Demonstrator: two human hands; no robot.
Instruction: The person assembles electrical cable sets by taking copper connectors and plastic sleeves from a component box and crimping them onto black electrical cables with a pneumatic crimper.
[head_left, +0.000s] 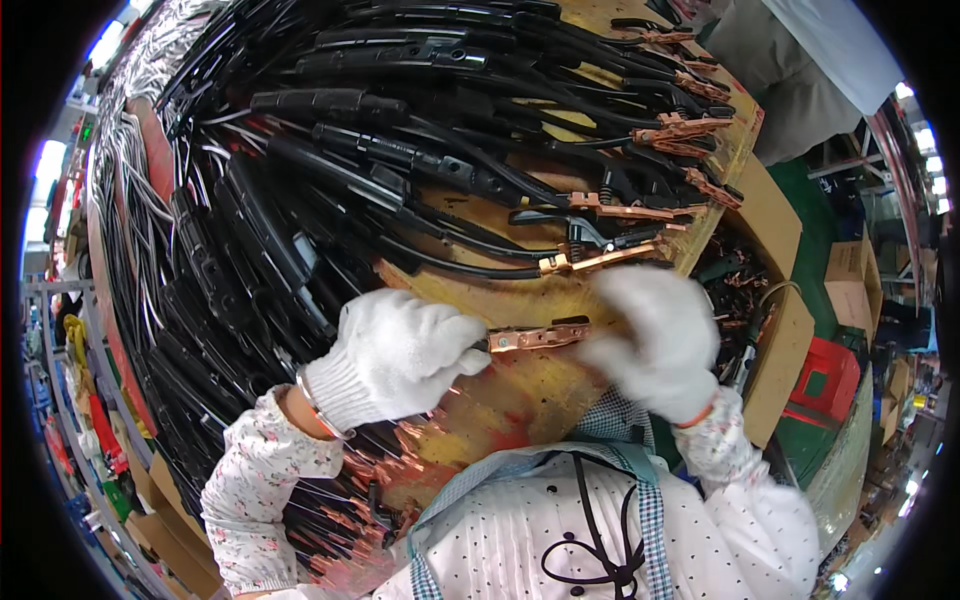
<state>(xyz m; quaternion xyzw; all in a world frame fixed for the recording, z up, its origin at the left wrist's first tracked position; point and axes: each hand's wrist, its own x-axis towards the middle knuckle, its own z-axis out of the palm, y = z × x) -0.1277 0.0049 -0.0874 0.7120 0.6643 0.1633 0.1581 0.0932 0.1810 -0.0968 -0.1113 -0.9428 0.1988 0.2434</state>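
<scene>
The person's left hand (393,355), in a white knitted glove, has its fingers drawn together and clamped on the left end of a copper-coloured clamp piece (540,337). That piece lies nearly level in front of the worker's chest, between the two gloves and over the stained yellowish surface (530,395), its far end dark on top. The right hand (665,340), gloved the same way, is just beside that far end — it is so blurred that I can't tell whether its fingers are apart or together, or whether they touch the piece.

Beyond the hands, black handles (355,105) and black cables (455,267) are heaped thickly across the surface, many running out to copper-coloured clamps (680,130) near the right edge. Thin silvery wires (128,190) trail down the left side. More copper-coloured parts (375,470) are bunched below the left hand, close to the worker's apron (515,520). To the right, an open cardboard box (783,350) holds dark and coppery pieces; past it, a red plastic stool (832,375) stands on the green floor (815,215).
</scene>
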